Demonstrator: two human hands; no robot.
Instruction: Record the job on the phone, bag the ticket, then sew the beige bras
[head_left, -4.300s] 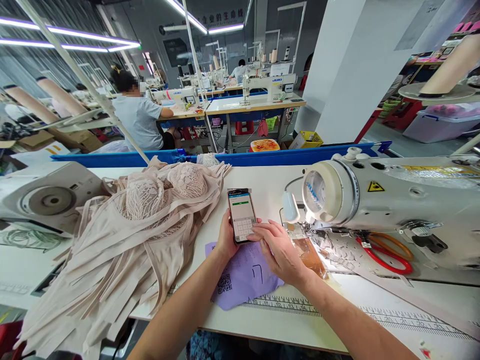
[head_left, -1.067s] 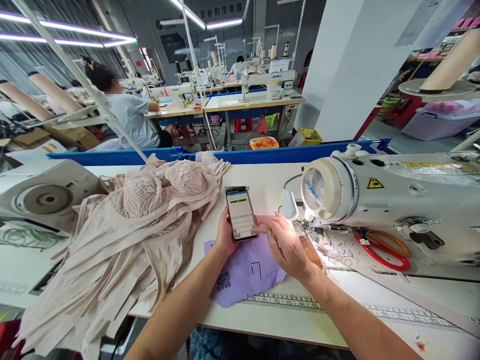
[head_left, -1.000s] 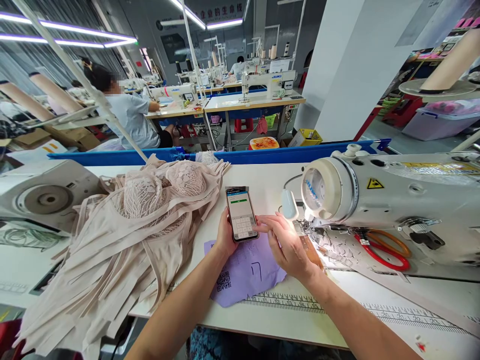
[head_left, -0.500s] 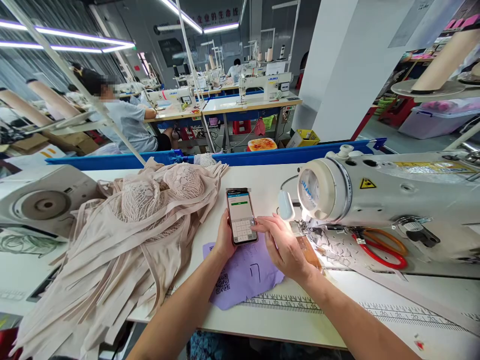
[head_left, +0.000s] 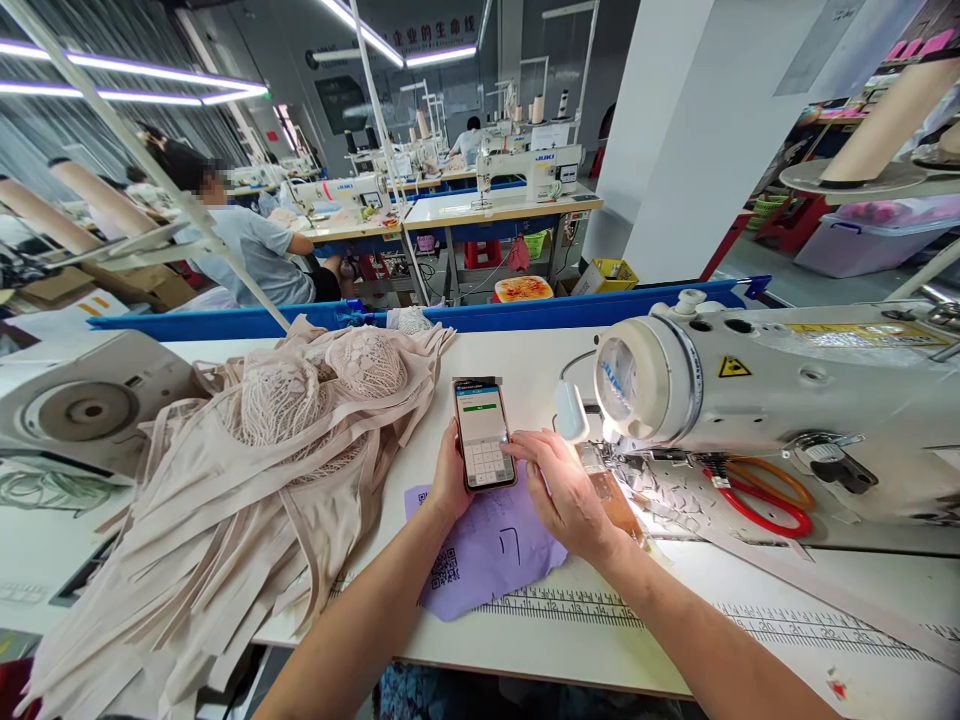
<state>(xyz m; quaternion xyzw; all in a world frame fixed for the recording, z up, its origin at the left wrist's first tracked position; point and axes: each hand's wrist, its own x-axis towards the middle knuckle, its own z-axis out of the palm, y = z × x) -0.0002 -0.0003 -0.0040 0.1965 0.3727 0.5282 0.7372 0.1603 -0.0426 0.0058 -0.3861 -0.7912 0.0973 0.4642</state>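
My left hand [head_left: 447, 478] grips a smartphone [head_left: 482, 432] from its left side; the lit screen shows a keypad. My right hand [head_left: 561, 490] rests against the phone's right edge, fingers spread, a fingertip at the keypad. Under both hands lies a purple paper slip [head_left: 487, 548] with a QR code and a handwritten mark. A heap of beige lace bras [head_left: 255, 450] sits to the left on the white table [head_left: 510, 365].
A white sewing machine [head_left: 757, 400] stands at the right, its lamp lit over the needle area, with red-handled scissors [head_left: 765, 495] beneath its arm. A printed ruler [head_left: 675, 615] runs along the table front. Another machine lies at far left. A seated person works behind the blue divider.
The phone screen switched from a full keyboard to a number keypad about a second ago. My right hand's fingertips shifted slightly over the keys. The view drifted a little.
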